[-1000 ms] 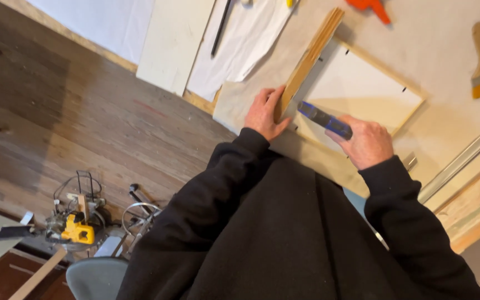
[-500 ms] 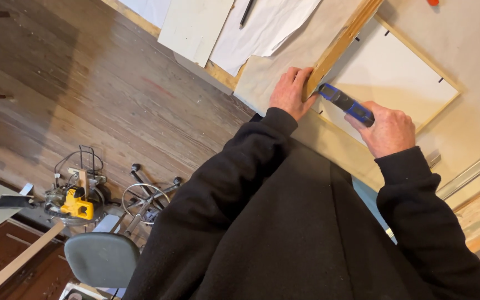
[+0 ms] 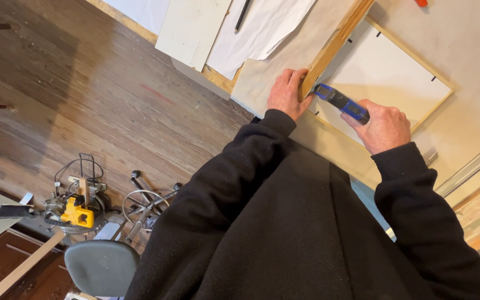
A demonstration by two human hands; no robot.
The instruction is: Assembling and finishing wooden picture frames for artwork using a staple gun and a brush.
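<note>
A wooden frame (image 3: 337,39) with a white backing panel (image 3: 381,78) lies face down on a cloth-covered table (image 3: 468,39). My left hand (image 3: 287,93) grips the frame's near left edge, fingers curled over the wood. My right hand (image 3: 383,126) is closed around a blue and black hand tool (image 3: 341,102), and the tool's tip rests at the inner corner of the frame, just beside my left fingers. Black sleeves cover both arms.
White paper sheets (image 3: 262,28), a pale board (image 3: 193,25) and a pencil (image 3: 243,14) lie at the table's left end. On the wooden floor below stand a yellow mitre saw (image 3: 76,208), a grey stool (image 3: 101,266) and a metal rail (image 3: 473,164) at right.
The view has shifted so the frame sits higher and further right. My right hand has brought the blue tool's tip closer to the frame's corner by my left hand.
</note>
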